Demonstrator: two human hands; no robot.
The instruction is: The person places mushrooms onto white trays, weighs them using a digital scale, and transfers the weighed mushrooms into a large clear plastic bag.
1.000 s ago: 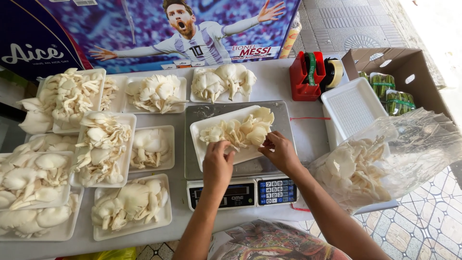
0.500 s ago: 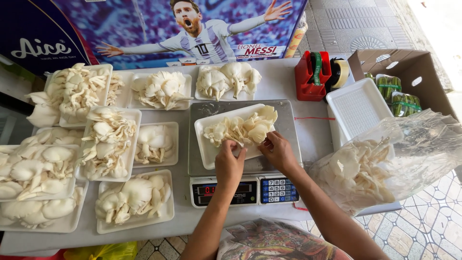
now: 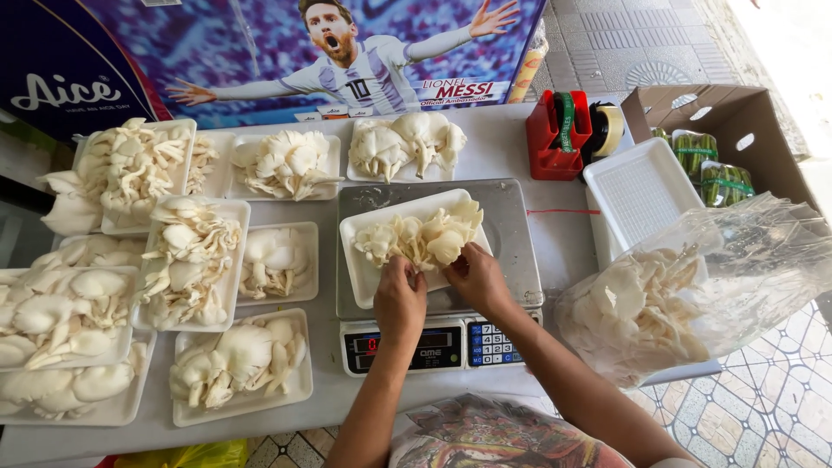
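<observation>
A white foam tray (image 3: 368, 286) of pale oyster mushrooms (image 3: 425, 238) sits on the steel pan of a digital scale (image 3: 511, 234) at the table's middle. My left hand (image 3: 400, 299) rests at the tray's near edge, fingers curled into the mushrooms. My right hand (image 3: 477, 276) touches the mushrooms just to the right of it, fingers bent on a cluster. Both forearms come in from the bottom of the view.
Several filled mushroom trays (image 3: 238, 368) cover the table's left side and back. A clear plastic bag of mushrooms (image 3: 659, 308) lies at right beside empty white trays (image 3: 637, 195). A red tape dispenser (image 3: 559, 134) and a cardboard box (image 3: 737, 130) stand at back right.
Both hands have stayed at the tray's near edge, shifting slightly among the mushrooms. The view has drifted a little.
</observation>
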